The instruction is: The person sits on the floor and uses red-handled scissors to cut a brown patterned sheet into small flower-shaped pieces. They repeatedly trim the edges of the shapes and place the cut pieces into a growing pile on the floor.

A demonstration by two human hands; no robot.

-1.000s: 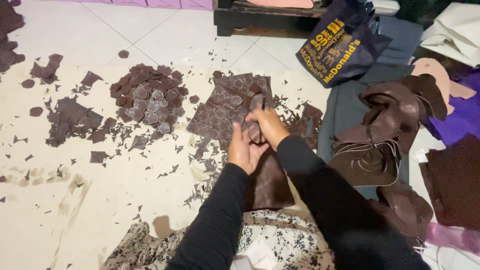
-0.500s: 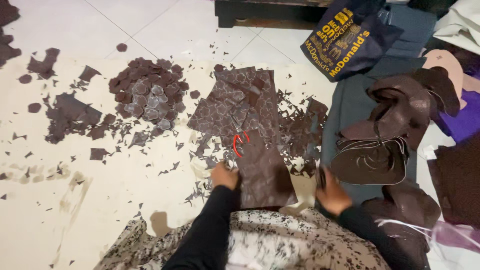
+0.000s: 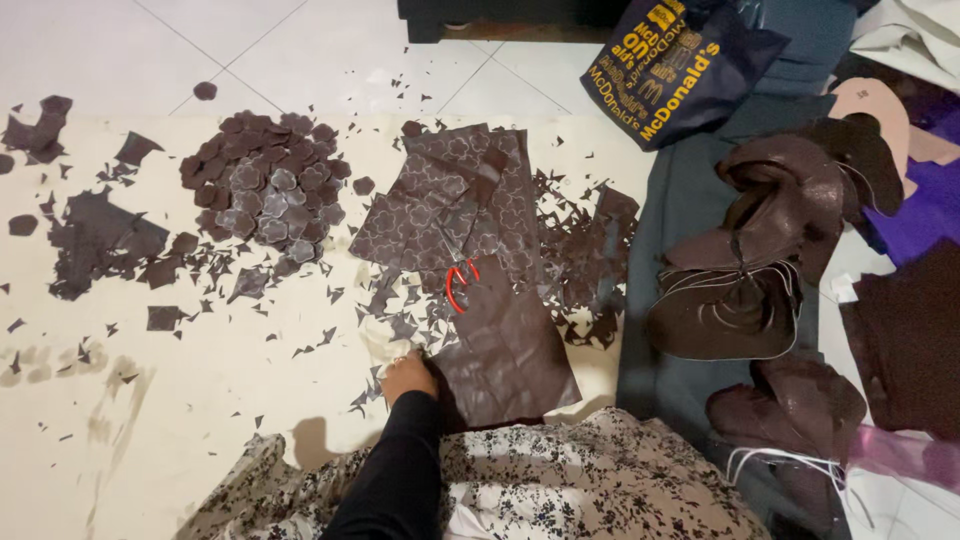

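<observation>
Right hand: out of view, so its state cannot be told. Left hand (image 3: 408,376): only the back of the hand and knuckles show; the fingers curl down onto the floor at the left near edge of the sheet (image 3: 505,350), and whether they pinch the edge or just rest on it cannot be made out. The sleeve (image 3: 395,470) hides the wrist.

Sheet: plain dark brown, lying flat on the cream floor covering (image 3: 200,400), near centre. Its long axis runs near to far, tilted slightly, with the far end leaning left. Its far end is tucked under the marked sheet (image 3: 450,200), which bears outlined flower shapes. Its near edge meets the floral cloth (image 3: 600,470) at the bottom of the frame.

Scissors (image 3: 458,285): red handles only are clear, on the far end of the plain sheet; the blades are hard to make out against the brown.

Pile of cut flowers (image 3: 265,185) lies far left. Scraps (image 3: 400,320) are scattered around the sheets. The bag (image 3: 675,65) at far right is cut off by the top edge.

Versus half a second ago: the right hand, then at the sheet's right near corner, has left view; the left hand has stayed near the left edge, shifted slightly. Sheet and scissors are unchanged.
</observation>
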